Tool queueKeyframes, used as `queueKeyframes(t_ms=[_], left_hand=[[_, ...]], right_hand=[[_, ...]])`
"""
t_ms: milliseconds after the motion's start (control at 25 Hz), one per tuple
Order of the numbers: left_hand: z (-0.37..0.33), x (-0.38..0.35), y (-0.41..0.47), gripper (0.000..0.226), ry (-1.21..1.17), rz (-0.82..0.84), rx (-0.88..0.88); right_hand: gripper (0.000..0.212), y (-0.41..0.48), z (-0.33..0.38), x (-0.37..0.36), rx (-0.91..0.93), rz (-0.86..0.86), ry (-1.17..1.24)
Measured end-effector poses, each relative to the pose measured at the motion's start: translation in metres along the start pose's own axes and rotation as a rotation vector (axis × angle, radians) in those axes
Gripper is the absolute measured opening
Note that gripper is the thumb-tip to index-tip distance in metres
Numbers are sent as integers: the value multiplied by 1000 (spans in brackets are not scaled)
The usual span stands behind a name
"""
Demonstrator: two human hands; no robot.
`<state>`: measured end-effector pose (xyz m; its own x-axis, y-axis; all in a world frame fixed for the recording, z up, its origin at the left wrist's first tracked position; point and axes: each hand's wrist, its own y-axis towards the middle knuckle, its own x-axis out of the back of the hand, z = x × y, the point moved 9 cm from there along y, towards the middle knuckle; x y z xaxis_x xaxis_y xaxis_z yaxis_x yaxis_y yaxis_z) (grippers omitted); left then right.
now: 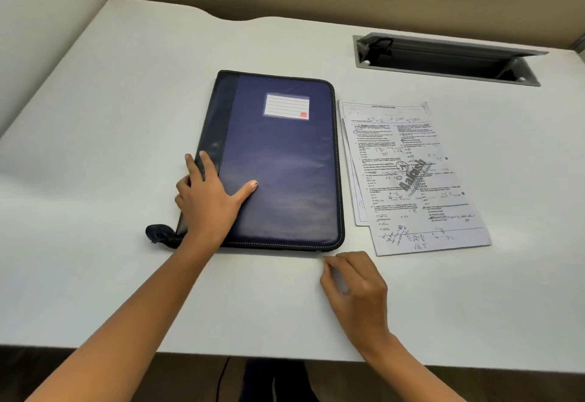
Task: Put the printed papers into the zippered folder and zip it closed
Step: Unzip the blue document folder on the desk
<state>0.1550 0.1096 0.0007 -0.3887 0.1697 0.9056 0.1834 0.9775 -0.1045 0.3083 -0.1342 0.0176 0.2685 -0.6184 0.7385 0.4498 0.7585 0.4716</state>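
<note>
A dark blue zippered folder [285, 161] lies flat and closed on the white desk, with a white label on its cover and a fabric loop at its near left corner. My left hand [210, 199] rests flat on the folder's near left part, fingers spread. My right hand [354, 287] hovers just below the folder's near right corner, its fingers pinched together at the zipper's end; whether it holds the small zipper pull I cannot tell. A stack of printed papers [411, 177] with handwritten notes lies on the desk to the right of the folder, slightly fanned.
A grey cable tray [443, 60] with its lid propped up is set into the desk [95, 148] at the back right. Beige partition walls stand behind and to the left. The desk's front edge runs just under my forearms.
</note>
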Motion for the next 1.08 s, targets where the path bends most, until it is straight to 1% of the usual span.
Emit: queueKeyframes(t_ms=[240, 400, 560, 640, 840, 1080], left_hand=[[3, 6, 4, 105, 62, -24, -8], [7, 8, 7, 106, 52, -39, -6], [9, 8, 9, 106, 52, -48, 1], [9, 7, 9, 106, 53, -53, 1], [10, 8, 11, 107, 45, -46, 6], [10, 8, 9, 107, 55, -56, 9]], right_hand=[[4, 1, 27, -11, 38, -10, 51], [3, 6, 26, -16, -71, -31, 118], [7, 4, 23, -20, -168, -4, 189], [10, 4, 33, -27, -155, 30, 205], [8, 11, 63, -45, -126, 98, 210], [10, 12, 73, -48, -199, 108, 178]])
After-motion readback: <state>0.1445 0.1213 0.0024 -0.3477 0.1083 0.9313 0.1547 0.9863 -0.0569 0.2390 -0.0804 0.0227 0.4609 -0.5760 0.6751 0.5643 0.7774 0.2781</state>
